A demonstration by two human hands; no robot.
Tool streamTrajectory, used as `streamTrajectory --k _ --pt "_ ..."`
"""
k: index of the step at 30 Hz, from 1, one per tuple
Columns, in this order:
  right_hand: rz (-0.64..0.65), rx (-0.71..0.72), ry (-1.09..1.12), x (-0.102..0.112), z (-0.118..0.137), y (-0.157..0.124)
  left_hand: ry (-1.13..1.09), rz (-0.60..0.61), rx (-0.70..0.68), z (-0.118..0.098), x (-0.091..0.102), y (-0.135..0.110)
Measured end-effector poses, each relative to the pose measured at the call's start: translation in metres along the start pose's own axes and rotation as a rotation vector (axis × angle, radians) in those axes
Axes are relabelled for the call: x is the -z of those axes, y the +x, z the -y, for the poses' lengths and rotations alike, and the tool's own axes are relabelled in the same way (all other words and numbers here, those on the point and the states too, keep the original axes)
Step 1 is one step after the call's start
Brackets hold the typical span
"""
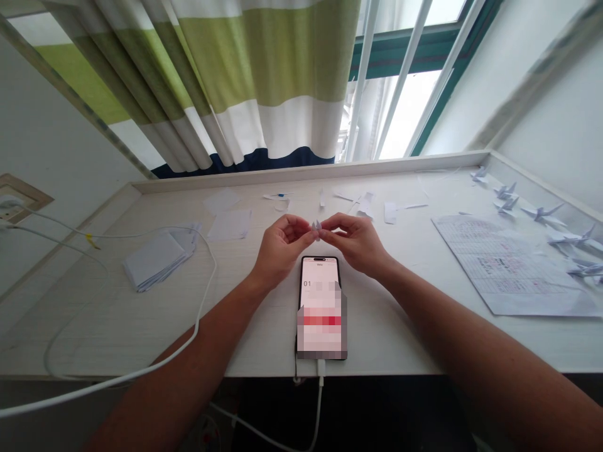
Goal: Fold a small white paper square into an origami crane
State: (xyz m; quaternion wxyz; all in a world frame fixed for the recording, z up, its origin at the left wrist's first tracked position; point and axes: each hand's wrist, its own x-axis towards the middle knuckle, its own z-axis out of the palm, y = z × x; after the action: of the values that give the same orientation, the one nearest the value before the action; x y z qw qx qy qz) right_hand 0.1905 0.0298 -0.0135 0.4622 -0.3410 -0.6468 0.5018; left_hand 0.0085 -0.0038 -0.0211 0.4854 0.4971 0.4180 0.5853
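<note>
Between my two hands is a small folded piece of white paper [316,228], with pointed tips sticking up. My left hand [285,246] pinches it from the left side between thumb and fingers. From the right, my right hand [354,242] pinches the same paper, and both thumbs nearly meet in front of it. The fingers cover much of the piece, so its full shape is hidden. Just below the hands a phone [320,307] lies flat with its screen lit and partly blurred. Folded paper cranes [541,215] stand along the right side of the desk.
A stack of white paper [157,258] and loose sheets [230,225] lie left. Paper scraps [365,204] are scattered behind my hands. A printed sheet [509,270] lies right. A white cable [207,301] loops over my left forearm; another plugs into the phone. A raised rim [301,171] borders the desk.
</note>
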Motion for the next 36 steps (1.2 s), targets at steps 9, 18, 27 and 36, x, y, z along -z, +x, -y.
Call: streamTrajectory --k 9,18,27,36 --pt "0.057 0.002 -0.07 0.001 0.009 -0.001 0.08 0.001 -0.098 0.009 0.0 0.002" --pt "0.014 0.038 -0.079 0.002 0.009 -0.002 0.22 0.043 -0.143 0.006 0.001 -0.002" --pt "0.009 0.131 -0.129 0.003 0.007 -0.002 0.157 0.046 -0.116 0.007 0.001 -0.002" --pt "0.027 0.105 -0.046 0.002 0.009 -0.002 0.14 0.041 -0.106 0.007 -0.001 -0.003"
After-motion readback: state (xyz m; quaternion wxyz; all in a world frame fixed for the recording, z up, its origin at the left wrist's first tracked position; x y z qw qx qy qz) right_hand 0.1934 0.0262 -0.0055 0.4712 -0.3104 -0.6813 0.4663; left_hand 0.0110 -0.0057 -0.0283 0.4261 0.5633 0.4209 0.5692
